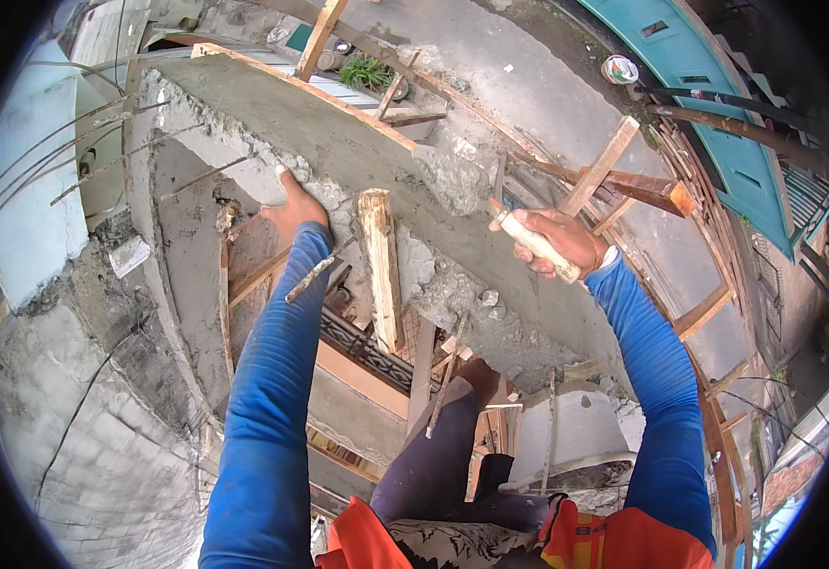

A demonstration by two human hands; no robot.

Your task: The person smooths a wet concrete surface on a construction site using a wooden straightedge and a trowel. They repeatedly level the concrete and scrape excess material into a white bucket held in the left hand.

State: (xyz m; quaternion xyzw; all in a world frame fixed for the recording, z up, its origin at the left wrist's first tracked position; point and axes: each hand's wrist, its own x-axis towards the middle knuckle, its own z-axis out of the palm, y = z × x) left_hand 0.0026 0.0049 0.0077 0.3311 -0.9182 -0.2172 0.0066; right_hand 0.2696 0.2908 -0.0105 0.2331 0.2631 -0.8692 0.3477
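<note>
My left hand grips the broken, crumbly edge of a grey concrete beam, with a blue sleeve behind it. My right hand is closed round a pale, cylindrical handle with a narrow orange-brown tip, held over the beam's right part. An upright pale wooden post stands between my hands. Rusty rebar sticks out near my left forearm.
My leg and bare foot reach in below, beside openings and rubble. Timber formwork runs along the right, with the ground far below. Bent bars jut out at upper left. A teal structure stands beyond.
</note>
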